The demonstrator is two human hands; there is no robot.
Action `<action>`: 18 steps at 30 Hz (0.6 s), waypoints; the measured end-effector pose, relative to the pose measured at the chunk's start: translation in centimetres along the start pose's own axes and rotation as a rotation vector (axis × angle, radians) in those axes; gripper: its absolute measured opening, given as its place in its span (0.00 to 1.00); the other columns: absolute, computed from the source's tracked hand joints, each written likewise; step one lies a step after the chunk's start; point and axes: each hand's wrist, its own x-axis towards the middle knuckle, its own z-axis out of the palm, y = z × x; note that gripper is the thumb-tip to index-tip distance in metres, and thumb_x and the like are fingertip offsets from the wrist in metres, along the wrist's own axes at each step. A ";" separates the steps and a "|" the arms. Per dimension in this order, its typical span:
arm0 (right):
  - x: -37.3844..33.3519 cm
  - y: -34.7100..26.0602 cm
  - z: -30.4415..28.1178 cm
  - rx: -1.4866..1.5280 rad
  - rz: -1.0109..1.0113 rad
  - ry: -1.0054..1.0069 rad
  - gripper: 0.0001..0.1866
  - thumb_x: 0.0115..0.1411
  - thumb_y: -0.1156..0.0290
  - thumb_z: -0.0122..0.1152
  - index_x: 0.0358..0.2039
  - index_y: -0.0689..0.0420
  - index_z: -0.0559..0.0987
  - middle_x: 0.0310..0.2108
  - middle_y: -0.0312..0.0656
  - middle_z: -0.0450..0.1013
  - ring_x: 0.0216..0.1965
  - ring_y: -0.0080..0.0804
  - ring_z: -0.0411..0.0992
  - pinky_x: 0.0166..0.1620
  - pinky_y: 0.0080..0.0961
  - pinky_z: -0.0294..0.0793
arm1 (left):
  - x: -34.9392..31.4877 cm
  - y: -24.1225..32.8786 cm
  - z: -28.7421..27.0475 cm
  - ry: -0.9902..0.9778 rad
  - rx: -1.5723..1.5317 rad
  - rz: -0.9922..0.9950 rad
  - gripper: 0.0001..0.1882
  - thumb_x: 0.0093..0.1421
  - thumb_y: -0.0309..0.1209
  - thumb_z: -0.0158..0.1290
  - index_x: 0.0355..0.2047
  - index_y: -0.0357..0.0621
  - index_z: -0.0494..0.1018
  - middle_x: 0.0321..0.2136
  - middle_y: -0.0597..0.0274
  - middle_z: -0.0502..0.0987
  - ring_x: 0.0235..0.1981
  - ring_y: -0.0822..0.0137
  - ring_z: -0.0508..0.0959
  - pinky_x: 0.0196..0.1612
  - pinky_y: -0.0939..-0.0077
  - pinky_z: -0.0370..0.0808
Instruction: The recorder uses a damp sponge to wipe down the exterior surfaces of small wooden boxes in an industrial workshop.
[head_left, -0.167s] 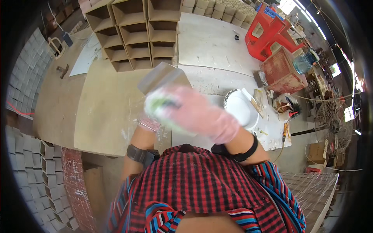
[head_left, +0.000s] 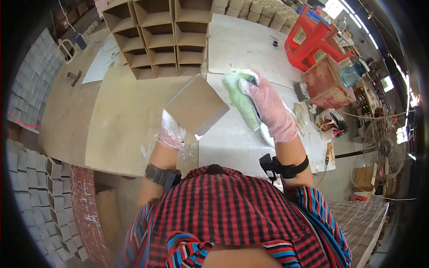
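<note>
And here's the left hand point(head_left: 172, 129), gloved and closed on the lower left side of the brown box point(head_left: 195, 103), which sits turned like a diamond in front of the person, over the bench point(head_left: 127, 123); whether it touches down, you can't tell. Over on the right, the right hand point(head_left: 271, 107), in a pink glove, grips the fluffy green pad point(head_left: 241, 97), thumb across its face, just beside the box's right corner with a slim gap showing between them! Behind that right wrist, a white tub point(head_left: 267, 136) peeks out, mostly hidden. Beyond the box, brown boxes point(head_left: 160, 56) stand stacked in rows, and far right there's a red stool point(head_left: 300, 51) beside a red crate point(head_left: 328, 82).
</note>
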 end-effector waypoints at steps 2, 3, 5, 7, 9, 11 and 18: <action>-0.4 2.1 -0.4 0.015 0.001 0.033 0.17 0.54 0.66 0.52 0.42 0.62 0.70 0.33 0.44 0.72 0.34 0.28 0.70 0.40 0.23 0.68 | -0.3 -0.3 -0.4 0.056 -0.161 -0.075 0.25 0.62 0.46 0.36 0.49 0.39 0.63 0.44 0.54 0.69 0.45 0.59 0.72 0.47 0.67 0.71; -0.6 2.3 -0.3 0.028 0.001 0.065 0.17 0.53 0.66 0.53 0.41 0.63 0.70 0.32 0.42 0.72 0.33 0.28 0.70 0.40 0.22 0.68 | -0.6 -0.2 0.2 0.082 -0.183 -0.064 0.25 0.61 0.46 0.36 0.49 0.39 0.63 0.44 0.54 0.70 0.44 0.59 0.72 0.46 0.67 0.72; -0.7 1.6 -0.8 -0.048 -0.015 0.093 0.16 0.53 0.66 0.53 0.39 0.62 0.71 0.31 0.42 0.72 0.33 0.29 0.70 0.39 0.23 0.68 | -0.8 -0.3 0.8 0.109 -0.204 -0.062 0.25 0.61 0.46 0.36 0.49 0.39 0.63 0.44 0.54 0.70 0.44 0.59 0.72 0.45 0.67 0.72; -0.9 0.8 -0.9 -0.124 -0.032 0.116 0.15 0.52 0.67 0.53 0.38 0.62 0.71 0.31 0.42 0.72 0.32 0.29 0.70 0.38 0.23 0.69 | -0.7 -0.5 0.9 0.003 -0.169 -0.081 0.25 0.61 0.47 0.37 0.48 0.38 0.63 0.43 0.54 0.70 0.43 0.59 0.73 0.44 0.67 0.73; -1.2 0.6 -0.6 -0.216 -0.103 0.107 0.13 0.49 0.68 0.57 0.35 0.59 0.73 0.27 0.42 0.72 0.30 0.33 0.70 0.36 0.24 0.69 | -0.3 -0.5 0.7 -0.004 -0.138 -0.132 0.25 0.61 0.46 0.38 0.48 0.38 0.63 0.43 0.54 0.71 0.42 0.59 0.73 0.43 0.67 0.73; -1.5 1.1 0.4 -0.396 -0.355 0.026 0.13 0.47 0.68 0.59 0.34 0.56 0.73 0.26 0.41 0.71 0.29 0.34 0.70 0.35 0.25 0.69 | 0.0 -0.7 0.4 -0.009 -0.107 -0.177 0.24 0.61 0.45 0.38 0.47 0.37 0.64 0.42 0.54 0.71 0.41 0.58 0.74 0.43 0.67 0.74; -3.1 -0.1 4.5 -0.838 -0.807 -0.428 0.24 0.35 0.67 0.64 0.38 0.48 0.74 0.27 0.35 0.68 0.31 0.32 0.68 0.34 0.31 0.67 | -0.3 -0.5 2.7 -0.075 -0.121 -0.358 0.16 0.61 0.34 0.40 0.45 0.37 0.65 0.40 0.55 0.72 0.40 0.63 0.74 0.42 0.71 0.74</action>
